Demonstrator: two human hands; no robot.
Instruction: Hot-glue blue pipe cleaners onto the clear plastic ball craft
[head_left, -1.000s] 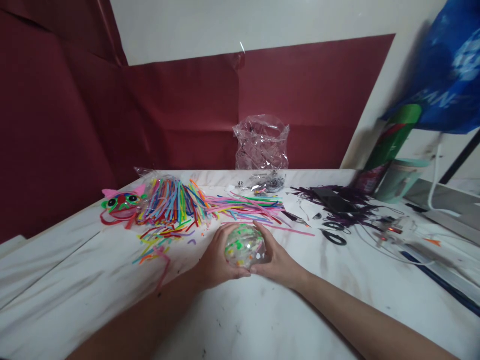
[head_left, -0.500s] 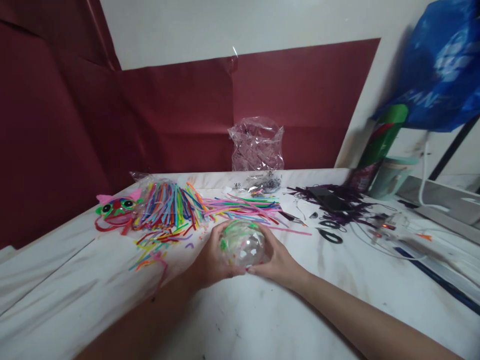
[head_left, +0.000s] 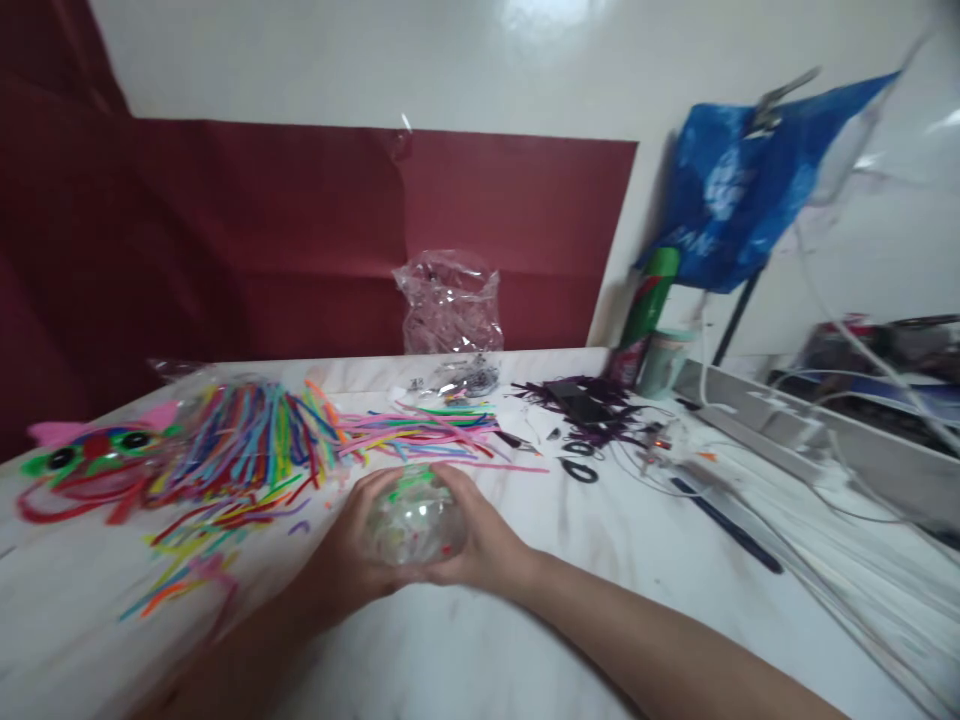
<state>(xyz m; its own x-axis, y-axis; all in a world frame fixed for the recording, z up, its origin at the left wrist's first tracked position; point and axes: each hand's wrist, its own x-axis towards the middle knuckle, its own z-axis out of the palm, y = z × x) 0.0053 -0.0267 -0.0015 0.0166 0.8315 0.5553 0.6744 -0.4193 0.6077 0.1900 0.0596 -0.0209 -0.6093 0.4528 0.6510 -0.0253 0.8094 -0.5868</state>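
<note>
Both hands cup a clear round ball (head_left: 416, 525) with green patches near its top and small coloured specks. My left hand (head_left: 356, 540) wraps its left side, and my right hand (head_left: 484, 530) wraps the right, with the fingertips nearly meeting below. Whether the ball rests on the marble-patterned table (head_left: 405, 660) or is held just above it, I cannot tell. Behind it lie loose pipe cleaners (head_left: 427, 430) in many colours. To the left is a clear bag of pipe cleaners (head_left: 247, 430), with cut pieces (head_left: 195, 560) scattered in front.
At far left lies a colourful pipe-cleaner face (head_left: 97, 460). Scissors (head_left: 579, 468) and a dark phone (head_left: 581, 402) on purple strands (head_left: 615, 425) are at right. A crumpled clear bag (head_left: 450, 305) stands at the back. Near the cables lies a dark blue stick (head_left: 731, 530).
The view has swung to the right, so the table's contents appear further left. Both hands still hold the ball, which appears slightly turned, with green mostly at its top.
</note>
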